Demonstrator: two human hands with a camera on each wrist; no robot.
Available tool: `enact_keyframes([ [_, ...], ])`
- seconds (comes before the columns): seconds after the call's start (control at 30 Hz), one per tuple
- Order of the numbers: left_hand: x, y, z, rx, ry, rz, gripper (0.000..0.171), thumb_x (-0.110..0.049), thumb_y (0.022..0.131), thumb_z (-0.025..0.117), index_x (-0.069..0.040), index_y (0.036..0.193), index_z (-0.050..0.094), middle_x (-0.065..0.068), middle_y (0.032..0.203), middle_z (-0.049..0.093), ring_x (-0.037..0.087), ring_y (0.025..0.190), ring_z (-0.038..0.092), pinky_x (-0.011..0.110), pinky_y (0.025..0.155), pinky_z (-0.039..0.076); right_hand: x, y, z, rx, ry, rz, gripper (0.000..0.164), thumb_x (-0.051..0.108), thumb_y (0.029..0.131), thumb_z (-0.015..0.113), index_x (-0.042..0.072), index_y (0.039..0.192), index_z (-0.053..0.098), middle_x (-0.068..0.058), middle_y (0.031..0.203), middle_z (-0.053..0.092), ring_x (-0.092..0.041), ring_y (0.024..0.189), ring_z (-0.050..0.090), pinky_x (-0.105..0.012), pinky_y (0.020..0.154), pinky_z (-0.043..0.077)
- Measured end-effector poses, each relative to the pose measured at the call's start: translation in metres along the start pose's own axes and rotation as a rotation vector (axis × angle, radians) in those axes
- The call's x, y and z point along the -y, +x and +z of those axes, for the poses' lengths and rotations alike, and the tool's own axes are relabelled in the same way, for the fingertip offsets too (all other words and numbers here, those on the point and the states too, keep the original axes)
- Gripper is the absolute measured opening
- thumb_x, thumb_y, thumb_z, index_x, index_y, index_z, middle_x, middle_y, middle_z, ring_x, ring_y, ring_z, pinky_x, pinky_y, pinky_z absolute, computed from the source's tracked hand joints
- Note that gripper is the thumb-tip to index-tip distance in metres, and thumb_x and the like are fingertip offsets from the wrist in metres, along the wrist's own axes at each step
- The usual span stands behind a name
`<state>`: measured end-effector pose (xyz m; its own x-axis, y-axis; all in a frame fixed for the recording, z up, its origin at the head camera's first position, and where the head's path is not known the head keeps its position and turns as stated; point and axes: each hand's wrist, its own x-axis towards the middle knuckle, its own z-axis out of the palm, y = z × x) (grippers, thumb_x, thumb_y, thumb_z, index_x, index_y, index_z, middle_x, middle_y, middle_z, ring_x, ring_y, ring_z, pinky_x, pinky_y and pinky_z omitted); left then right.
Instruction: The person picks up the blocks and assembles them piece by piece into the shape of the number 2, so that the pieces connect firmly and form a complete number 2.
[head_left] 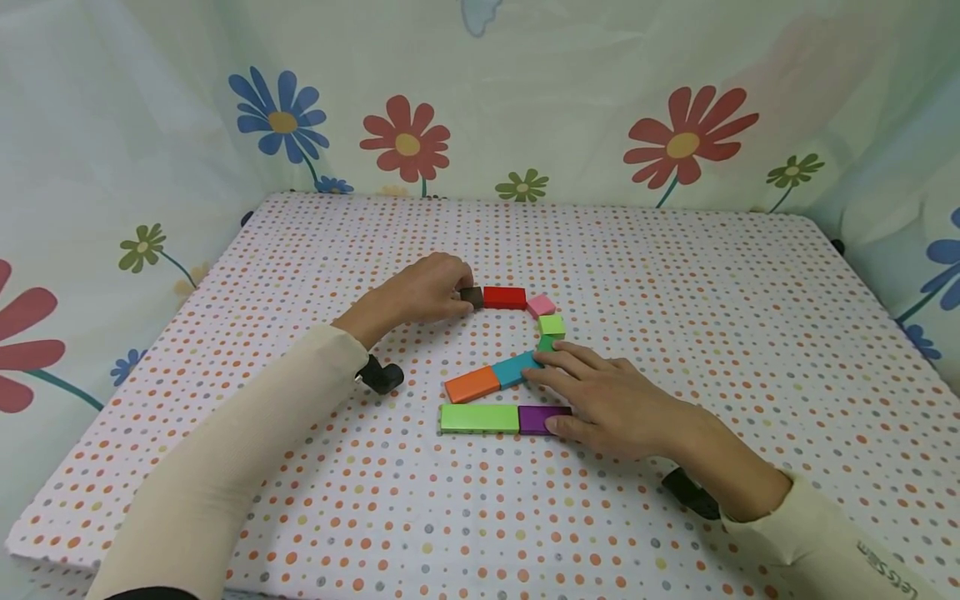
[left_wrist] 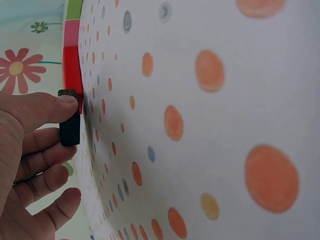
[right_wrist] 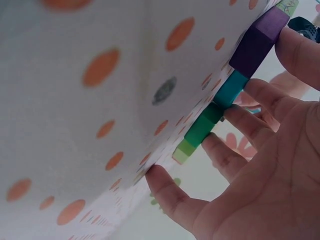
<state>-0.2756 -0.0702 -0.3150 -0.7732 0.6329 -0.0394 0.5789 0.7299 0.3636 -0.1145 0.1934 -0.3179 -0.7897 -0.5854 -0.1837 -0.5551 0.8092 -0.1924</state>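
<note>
My left hand pinches a small dark block between thumb and fingers, at the left end of a red block. From the red block a curved row runs on through a pink block, a light green block, a green block, a blue block and an orange block. Below lie a long lime block and a purple block, end to end. My right hand rests with spread fingers over the row's right side, its thumb at the purple block and fingertips at the blue and green ones.
A white cloth with coloured dots covers the table. Behind it hangs a curtain printed with flowers. Dark camera mounts sit at both wrists, close above the cloth.
</note>
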Motion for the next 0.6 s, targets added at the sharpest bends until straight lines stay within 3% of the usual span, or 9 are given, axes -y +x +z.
enact_keyframes([
  [0.6,0.0035,0.0008,0.0049,0.018,-0.007,0.003,0.028,-0.020,0.093,0.073,-0.003,0.115,0.069,0.006,0.102,0.065,0.021,0.092,0.055,0.032,0.080,0.048,0.0003,0.0007,0.0006,-0.010,-0.008,-0.010,0.065,0.040,0.098,0.065,0.025,0.157,0.039,-0.004,0.165,0.030,-0.033,0.154,0.019,-0.071,0.102,0.037],
])
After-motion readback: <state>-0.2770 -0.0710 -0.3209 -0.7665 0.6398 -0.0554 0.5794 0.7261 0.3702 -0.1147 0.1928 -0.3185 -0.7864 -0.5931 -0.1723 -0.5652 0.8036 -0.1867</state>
